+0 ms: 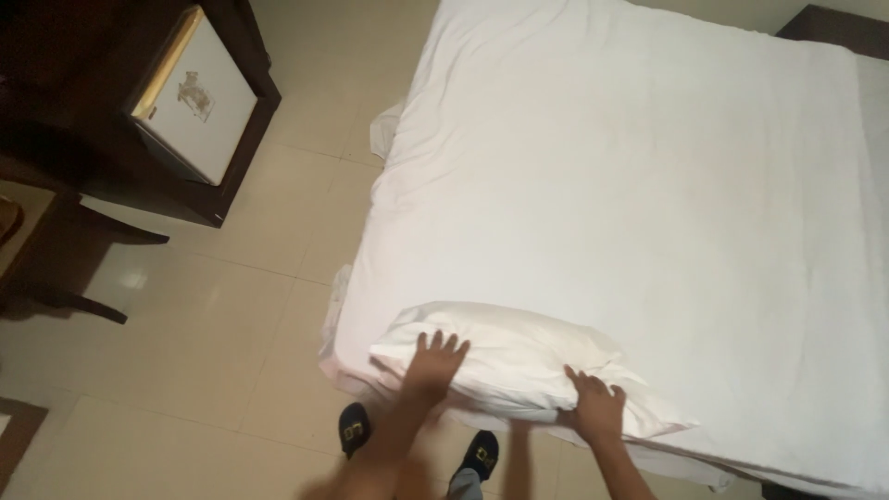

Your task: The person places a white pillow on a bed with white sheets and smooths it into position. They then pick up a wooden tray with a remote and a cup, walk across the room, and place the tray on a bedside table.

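**Both palms flat on the pillow at the bed's near corner**

I have a soft white pillow [505, 356] lying at the near corner of the bed [648, 185], close to the edge and just above my feet. My left hand [435, 366] is spread open, fingers splayed, pressing down on the pillow's left end. My right hand [595, 407] rests open over its lower right edge, fingers loosely curved; neither hand is gripping anything.

The pillow is plump, with a loose, wrinkled cotton case whose flap trails towards the right. I judge it could slide off the edge, since smooth fabric sits on a smooth, taut white sheet and my pressure falls near the edge.

Beyond lie glossy pale floor tiles [204, 333], my black shoes [355, 428], and a dark wooden cabinet [245, 56] housing a small white fridge [199, 97].
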